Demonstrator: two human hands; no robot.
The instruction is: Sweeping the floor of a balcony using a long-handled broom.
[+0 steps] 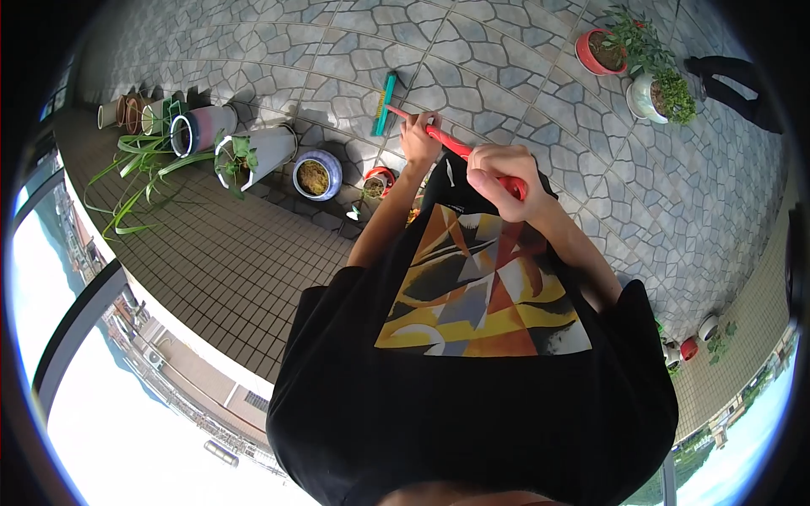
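Note:
Both of my hands grip the red handle (449, 140) of a long-handled floor brush. My left hand (419, 136) is wrapped around it lower down, nearer the brush. Close to my body, my right hand (506, 180) is closed around the handle's top end, and a red tip shows beside the thumb. The teal brush head (383, 104) with yellow bristles is down at the stone-patterned floor, ahead and slightly left of me. Part of the handle is hidden behind my fingers.
Along the tiled parapet wall (221, 240) at left stand several potted plants, including a tall white planter (269, 155), a blue-and-white pot (326, 174) and a small red pot (380, 180). A red pot (591, 54) and a pale pot (642, 98) stand far right, near another person's dark-clothed legs (734, 85).

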